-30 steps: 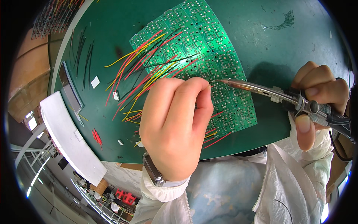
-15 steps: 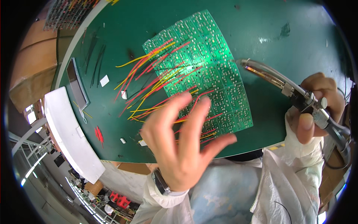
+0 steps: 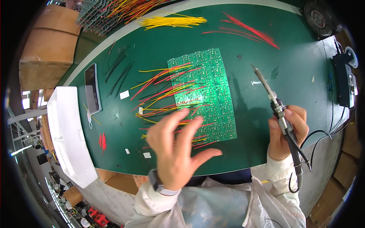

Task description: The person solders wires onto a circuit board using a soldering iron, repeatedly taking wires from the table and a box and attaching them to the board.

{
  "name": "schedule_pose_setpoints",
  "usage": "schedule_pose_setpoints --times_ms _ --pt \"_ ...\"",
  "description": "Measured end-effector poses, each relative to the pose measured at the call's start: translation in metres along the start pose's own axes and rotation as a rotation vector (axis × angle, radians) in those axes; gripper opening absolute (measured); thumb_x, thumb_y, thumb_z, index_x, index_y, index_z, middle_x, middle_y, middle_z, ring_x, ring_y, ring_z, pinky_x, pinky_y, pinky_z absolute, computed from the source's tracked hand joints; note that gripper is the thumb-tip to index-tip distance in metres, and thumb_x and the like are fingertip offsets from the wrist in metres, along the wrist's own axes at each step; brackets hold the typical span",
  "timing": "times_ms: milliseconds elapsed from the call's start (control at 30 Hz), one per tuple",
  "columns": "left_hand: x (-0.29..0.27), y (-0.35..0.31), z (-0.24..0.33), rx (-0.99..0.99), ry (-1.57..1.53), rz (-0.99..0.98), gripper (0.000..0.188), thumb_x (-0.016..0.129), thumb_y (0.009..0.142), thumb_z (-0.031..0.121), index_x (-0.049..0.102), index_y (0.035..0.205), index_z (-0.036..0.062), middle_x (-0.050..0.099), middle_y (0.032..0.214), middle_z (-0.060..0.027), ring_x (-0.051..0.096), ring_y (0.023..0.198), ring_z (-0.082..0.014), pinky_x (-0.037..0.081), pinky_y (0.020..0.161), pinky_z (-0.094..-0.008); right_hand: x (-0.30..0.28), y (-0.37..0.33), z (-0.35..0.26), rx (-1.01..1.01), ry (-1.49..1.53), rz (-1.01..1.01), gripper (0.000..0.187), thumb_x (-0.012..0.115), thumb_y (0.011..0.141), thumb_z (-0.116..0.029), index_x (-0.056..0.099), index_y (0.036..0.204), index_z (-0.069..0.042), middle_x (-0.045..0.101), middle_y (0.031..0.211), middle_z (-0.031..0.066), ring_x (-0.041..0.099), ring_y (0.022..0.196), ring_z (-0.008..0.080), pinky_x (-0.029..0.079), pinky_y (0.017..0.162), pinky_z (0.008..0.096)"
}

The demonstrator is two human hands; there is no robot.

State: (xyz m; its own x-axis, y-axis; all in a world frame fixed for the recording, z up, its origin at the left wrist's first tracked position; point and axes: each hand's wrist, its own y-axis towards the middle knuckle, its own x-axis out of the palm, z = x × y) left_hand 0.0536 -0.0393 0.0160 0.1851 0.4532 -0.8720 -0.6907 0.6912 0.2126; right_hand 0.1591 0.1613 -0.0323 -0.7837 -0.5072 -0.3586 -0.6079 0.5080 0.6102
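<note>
A green panel of circuit boards [image 3: 218, 106] lies on the table in front of me. Red, yellow and black wires [image 3: 163, 91] run from it toward the left, their right ends over its pads. My left hand [image 3: 173, 152] hovers at the panel's near left corner, fingers spread, with nothing seen between them; it hides some wires and that corner. To the right of the panel, my right hand [image 3: 291, 127] grips a soldering iron [image 3: 282, 117] whose tip points up and away, apart from the boards.
Yellow wires [image 3: 173, 21] and red wires [image 3: 251, 32] lie at the far side. On the left are black wires [image 3: 121, 78], a phone [image 3: 91, 89] and a white foam tray [image 3: 70, 140]. A fan [image 3: 318, 19] and black box [image 3: 343, 81] stand right, with the iron's cable nearby.
The view has shifted, showing more of the table's far side. The soldering iron has swung more upright, its tip farther from the panel. My left hand stays over the wires, fingers still spread.
</note>
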Motion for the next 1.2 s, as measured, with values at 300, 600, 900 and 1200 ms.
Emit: schedule_pose_setpoints --times_ms 300,600,900,1200 --pt "-0.018 0.084 -0.146 -0.146 0.147 0.25 0.013 0.062 0.081 0.006 0.06 0.093 0.0016 0.059 0.084 -0.0079 0.058 0.074 -0.0176 0.045 0.069 -0.0277 0.009 0.004 -0.003 -0.118 -0.021 -0.036 0.052 0.069 0.057 0.014 0.051 0.102 -0.007 0.051 0.088 0.0125 0.053 0.067 0.0205 0.043 0.057 0.0293" --pt "0.001 0.089 -0.154 -0.154 0.244 0.323 0.006 0.061 0.083 0.009 0.06 0.084 0.003 0.057 0.08 -0.0064 0.056 0.068 -0.0187 0.044 0.059 -0.0284 0.008 0.004 0.003 -0.034 -0.053 -0.005 0.04 0.071 0.067 0.003 0.052 0.1 -0.007 0.052 0.088 0.012 0.053 0.069 0.0193 0.043 0.061 0.0285" --pt "-0.006 0.084 -0.153 -0.07 0.188 0.463 0.005 0.058 0.085 0.008 0.058 0.085 0.0029 0.06 0.087 -0.0057 0.057 0.076 -0.0173 0.044 0.068 -0.0268 0.005 0.003 0.004 -0.027 -0.03 -0.031 0.042 0.072 0.067 -0.001 0.047 0.101 -0.005 0.053 0.086 0.0133 0.055 0.069 0.0199 0.045 0.063 0.029" --pt "-0.006 0.074 -0.142 -0.209 -0.251 0.519 0.01 0.052 0.091 0.008 0.055 0.096 -0.0001 0.058 0.092 -0.0071 0.055 0.079 -0.0126 0.044 0.074 -0.0248 -0.001 -0.004 0.003 0.037 0.009 0.015 0.04 0.074 0.072 -0.018 0.046 0.097 -0.006 0.053 0.084 0.0124 0.055 0.067 0.02 0.046 0.062 0.0305"
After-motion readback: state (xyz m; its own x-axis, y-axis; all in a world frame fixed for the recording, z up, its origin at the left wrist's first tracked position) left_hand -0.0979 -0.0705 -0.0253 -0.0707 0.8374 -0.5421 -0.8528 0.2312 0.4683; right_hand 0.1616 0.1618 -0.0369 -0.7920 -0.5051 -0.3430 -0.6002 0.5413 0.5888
